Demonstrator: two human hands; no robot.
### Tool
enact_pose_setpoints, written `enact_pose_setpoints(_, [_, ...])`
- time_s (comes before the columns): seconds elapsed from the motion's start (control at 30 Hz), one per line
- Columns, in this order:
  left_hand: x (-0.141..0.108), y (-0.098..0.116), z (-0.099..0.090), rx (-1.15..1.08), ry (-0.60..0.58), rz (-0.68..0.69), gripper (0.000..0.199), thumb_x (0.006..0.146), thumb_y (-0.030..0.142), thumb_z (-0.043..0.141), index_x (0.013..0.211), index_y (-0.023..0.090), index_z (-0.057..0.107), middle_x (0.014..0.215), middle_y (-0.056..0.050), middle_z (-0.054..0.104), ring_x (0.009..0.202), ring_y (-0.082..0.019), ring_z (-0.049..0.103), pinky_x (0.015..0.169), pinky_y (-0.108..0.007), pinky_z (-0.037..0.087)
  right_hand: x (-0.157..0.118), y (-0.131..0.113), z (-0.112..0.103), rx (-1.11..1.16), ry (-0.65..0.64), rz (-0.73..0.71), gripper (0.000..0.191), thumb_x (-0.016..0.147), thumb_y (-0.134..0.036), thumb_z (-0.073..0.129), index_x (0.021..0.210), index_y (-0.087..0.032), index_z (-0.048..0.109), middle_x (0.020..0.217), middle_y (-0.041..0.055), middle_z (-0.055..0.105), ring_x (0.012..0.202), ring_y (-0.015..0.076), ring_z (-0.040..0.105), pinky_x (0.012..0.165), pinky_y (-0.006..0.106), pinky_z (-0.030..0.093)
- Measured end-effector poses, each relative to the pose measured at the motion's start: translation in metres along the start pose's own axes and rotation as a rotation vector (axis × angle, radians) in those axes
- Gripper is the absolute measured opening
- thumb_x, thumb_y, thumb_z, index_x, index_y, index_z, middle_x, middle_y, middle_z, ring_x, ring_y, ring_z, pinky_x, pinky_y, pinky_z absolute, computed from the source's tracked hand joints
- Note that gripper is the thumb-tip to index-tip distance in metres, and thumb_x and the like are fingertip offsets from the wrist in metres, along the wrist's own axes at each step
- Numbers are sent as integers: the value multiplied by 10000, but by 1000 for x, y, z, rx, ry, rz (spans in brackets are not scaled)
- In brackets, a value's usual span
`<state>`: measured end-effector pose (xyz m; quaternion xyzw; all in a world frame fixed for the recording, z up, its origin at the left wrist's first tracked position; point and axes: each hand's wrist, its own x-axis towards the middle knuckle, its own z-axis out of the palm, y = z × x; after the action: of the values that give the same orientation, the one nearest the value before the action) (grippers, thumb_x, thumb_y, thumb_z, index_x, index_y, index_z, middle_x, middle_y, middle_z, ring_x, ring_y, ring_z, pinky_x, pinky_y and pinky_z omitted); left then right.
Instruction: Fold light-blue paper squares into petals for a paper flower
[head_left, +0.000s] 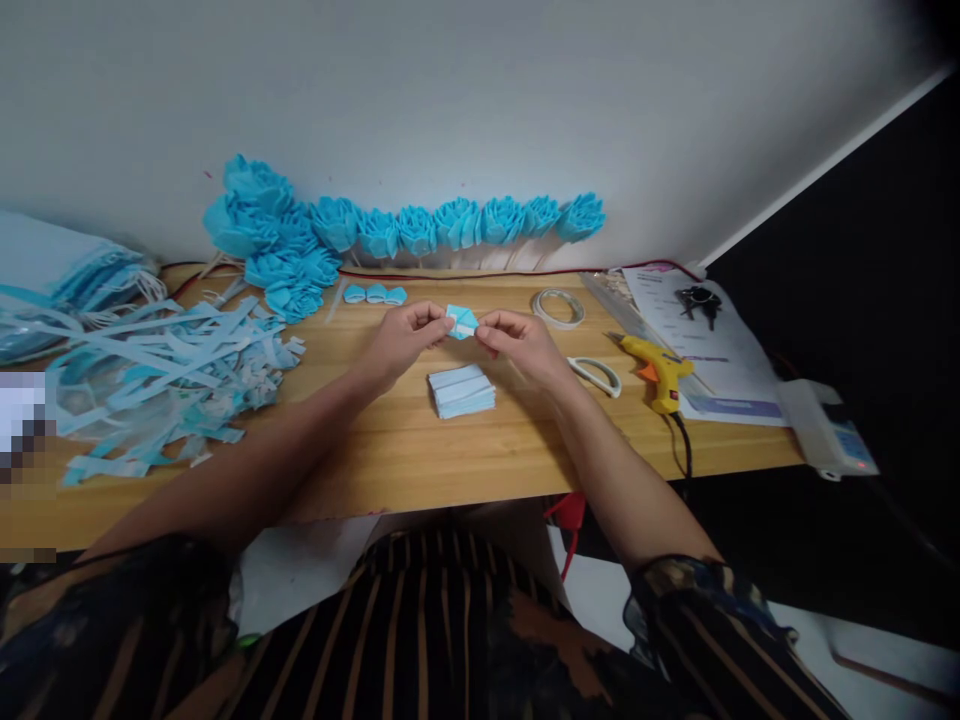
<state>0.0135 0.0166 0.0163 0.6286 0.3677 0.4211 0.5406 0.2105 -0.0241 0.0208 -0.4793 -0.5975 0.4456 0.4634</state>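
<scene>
Between my two hands is a small folded blue piece [462, 320] with a white strip across it, held above the table. My left hand [401, 340] pinches its left side between thumb and fingers. On the other side, my right hand [521, 345] pinches the right corner. Just below lies a neat stack of pale blue-white folded pieces [461, 390]. Behind my left hand, several folded blue petals [375, 294] sit in a row on the wooden table [360, 450].
Blue flowers [457, 222] on thin sticks lean along the wall, with more heaped at left. Cut strips [172, 370] pile up on the left. To the right are a tape roll [559, 308], scissors [596, 376], a yellow glue gun [660, 370], papers [682, 330] and keys [699, 303].
</scene>
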Motion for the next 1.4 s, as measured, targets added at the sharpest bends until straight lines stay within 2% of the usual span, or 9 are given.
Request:
enact_pose_setpoints(0.1, [-1, 1, 2, 28, 58, 45, 154, 832, 293, 718, 748, 186, 645, 684, 9, 592, 648, -127, 495, 640, -273, 384, 0, 0, 1, -18, 10, -8, 315, 737, -495, 746, 710, -201, 634, 645, -29, 523, 616, 117, 423, 598, 277, 317])
enact_pose_setpoints(0.23, [-9, 7, 6, 168, 242, 203, 143, 853, 284, 701, 774, 204, 613, 716, 7, 592, 675, -136, 486, 666, -285, 378, 0, 3, 4, -40, 115, -39, 258, 765, -451, 697, 729, -201, 641, 634, -36, 518, 608, 113, 412, 596, 275, 313])
enact_pose_setpoints(0.3, [-14, 9, 9, 305, 236, 292, 143, 861, 274, 695, 753, 212, 625, 711, 0, 587, 684, -150, 482, 684, -305, 369, 0, 5, 7, -70, 169, -62, 229, 773, -426, 681, 731, -204, 643, 649, -32, 544, 614, 115, 422, 602, 278, 327])
enact_pose_setpoints(0.43, [-19, 4, 13, 470, 128, 404, 69, 864, 237, 678, 799, 230, 700, 783, -20, 629, 760, -182, 537, 740, -327, 382, -3, 4, 13, -124, 222, -104, 190, 797, -388, 662, 743, -207, 655, 713, -17, 608, 669, 127, 478, 642, 283, 366])
enact_pose_setpoints(0.6, [-17, -3, 13, 520, 137, 398, 76, 870, 204, 661, 862, 241, 727, 803, -14, 633, 779, -186, 537, 774, -325, 396, -7, -1, 19, -172, 231, -145, 161, 811, -351, 652, 734, -209, 654, 712, -13, 612, 679, 135, 495, 659, 290, 390])
enact_pose_setpoints(1.07, [-15, -2, 12, 533, 182, 366, 63, 846, 219, 683, 825, 244, 737, 759, -12, 601, 758, -193, 513, 764, -336, 368, -9, 3, 22, -247, 249, -152, 141, 817, -337, 666, 766, -214, 713, 724, -3, 666, 659, 141, 522, 646, 293, 423])
enact_pose_setpoints(1.4, [-14, -6, 11, 571, 174, 375, 84, 841, 200, 653, 810, 238, 721, 763, -15, 627, 785, -200, 539, 770, -340, 386, -8, 9, 22, -434, 240, -320, 127, 864, -280, 628, 800, -236, 728, 800, 32, 714, 723, 182, 589, 708, 336, 460])
